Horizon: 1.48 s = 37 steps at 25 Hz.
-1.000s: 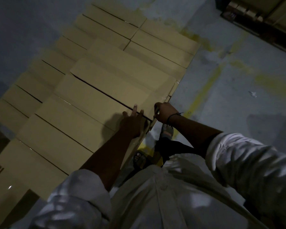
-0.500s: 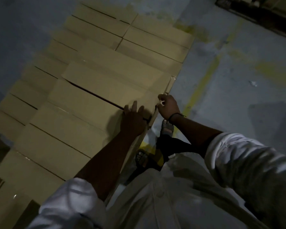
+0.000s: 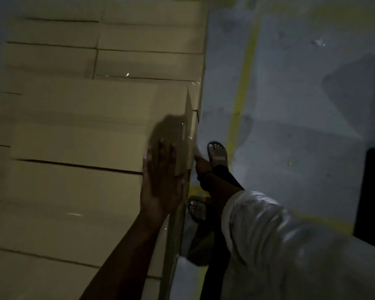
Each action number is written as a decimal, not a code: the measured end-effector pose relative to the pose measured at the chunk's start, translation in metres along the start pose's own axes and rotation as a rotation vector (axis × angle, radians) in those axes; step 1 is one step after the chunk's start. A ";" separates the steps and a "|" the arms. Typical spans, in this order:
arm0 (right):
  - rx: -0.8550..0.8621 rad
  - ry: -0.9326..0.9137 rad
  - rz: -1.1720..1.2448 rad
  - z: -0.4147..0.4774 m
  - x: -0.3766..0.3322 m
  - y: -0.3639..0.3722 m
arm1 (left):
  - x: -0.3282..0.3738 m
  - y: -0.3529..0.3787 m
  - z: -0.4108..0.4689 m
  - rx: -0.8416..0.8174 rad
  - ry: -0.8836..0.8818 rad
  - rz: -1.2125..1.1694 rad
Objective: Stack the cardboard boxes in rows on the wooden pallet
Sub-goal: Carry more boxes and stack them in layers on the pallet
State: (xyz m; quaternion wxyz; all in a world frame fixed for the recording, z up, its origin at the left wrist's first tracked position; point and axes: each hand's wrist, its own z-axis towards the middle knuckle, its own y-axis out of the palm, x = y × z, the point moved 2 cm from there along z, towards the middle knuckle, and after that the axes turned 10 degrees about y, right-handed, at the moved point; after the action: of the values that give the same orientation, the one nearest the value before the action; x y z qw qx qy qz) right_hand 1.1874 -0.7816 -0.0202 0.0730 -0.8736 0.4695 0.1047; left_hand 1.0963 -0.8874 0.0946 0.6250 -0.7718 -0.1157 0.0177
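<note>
Our left hand [image 3: 160, 182] lay flat, fingers straight, on the cardboard boxes [image 3: 85, 144] rowed beneath it; the pallet was hidden. Our right hand [image 3: 201, 169], earlier up at the corner, had dropped beside the end face, grip unreadable.

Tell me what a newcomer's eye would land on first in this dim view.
First, the rows of long tan cardboard boxes filling the left half, with the left hand pressed flat on the top layer's right edge. Just past that edge the right hand sits at the box side, mostly hidden. Further right, a yellow painted line runs up the grey concrete floor beside a sandalled foot.
</note>
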 end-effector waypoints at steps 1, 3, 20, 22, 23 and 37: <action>-0.024 0.004 0.063 0.012 0.001 0.005 | 0.001 0.000 -0.002 0.024 0.009 0.007; -0.055 0.028 0.160 0.037 0.001 0.016 | 0.000 0.003 -0.002 0.078 0.017 -0.029; -0.122 -0.119 0.321 -0.025 -0.038 0.028 | -0.008 0.005 -0.004 0.167 -0.015 -0.199; 0.046 -0.299 0.224 -0.067 -0.053 0.016 | -0.015 -0.004 -0.010 0.220 0.017 -0.259; 0.121 -0.436 0.066 -0.085 -0.057 0.010 | -0.018 -0.006 -0.015 0.203 0.016 -0.221; 0.063 -1.061 -1.857 -0.148 -0.042 0.037 | -0.042 0.001 -0.064 -0.184 -0.433 -0.261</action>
State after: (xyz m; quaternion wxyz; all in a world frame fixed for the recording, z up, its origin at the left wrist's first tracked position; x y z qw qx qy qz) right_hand 1.1506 -0.8012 0.1329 0.3416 -0.7296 -0.4687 0.3624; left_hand 1.0669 -0.9573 0.1031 0.5098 -0.7823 -0.3462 0.0912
